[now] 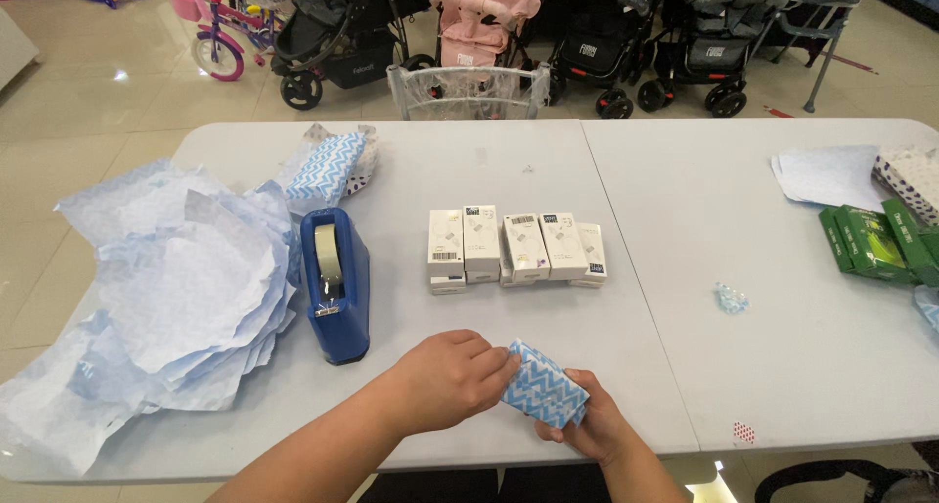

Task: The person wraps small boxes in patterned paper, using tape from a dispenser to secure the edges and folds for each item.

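While both hands press on it, a small box (545,385) wrapped in blue-and-white zigzag paper sits tilted near the table's (685,229) front edge, its long axis running from upper left down to lower right. The left hand (453,376) lies curled over the box's upper-left end, fingers closed against the paper; the right hand (587,427) cups the lower-right end from below, gripping it between thumb and fingers. Both hands touch the box, so neither is the nearer. The box lies between them, with the table's edge just behind the right hand and little room to draw back. Ahead, open tabletop separates the box from a row of white cartons (515,248) standing side by side. To the left, a blue tape dispenser (335,283) stands near the left forearm, and beyond it spreads a loose heap of pale blue paper sheets (166,298). A second wrapped parcel (328,171) rests behind the dispenser. Far right, well apart, lie green boxes (880,241) and more paper. Strollers (489,24) line the floor beyond the table.
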